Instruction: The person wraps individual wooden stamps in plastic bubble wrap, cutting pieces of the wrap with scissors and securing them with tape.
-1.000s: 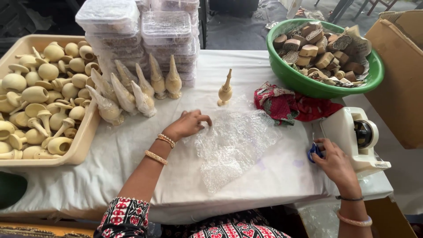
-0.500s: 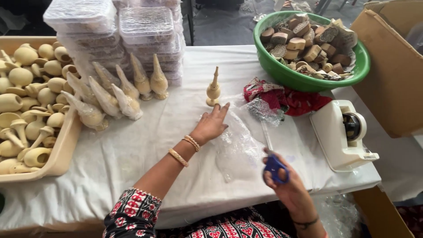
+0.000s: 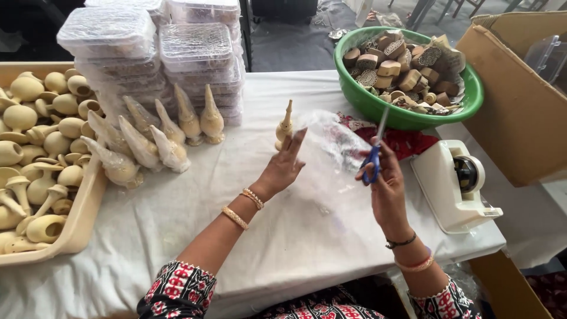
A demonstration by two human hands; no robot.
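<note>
Head: right hand [image 3: 387, 183] w/ scissors [image 3: 374, 155], apparently.

Tray of pale wooden pieces [image 3: 77, 233]: cut off at the left edge; near end out of view. Stacked clear lidded boxes [image 3: 106, 35]: tops cropped by the upper edge; contents indistinct through the plastic. Cardboard box [image 3: 520, 100]: right side and top beyond the frame. Scissors [image 3: 374, 155]: handles hidden inside the right hand [image 3: 387, 183]. Clear plastic sheet [image 3: 333, 159]: edges hard to trace against the white cloth. Small upright wooden piece [image 3: 284, 127]: base behind the left hand [image 3: 283, 168].
</note>
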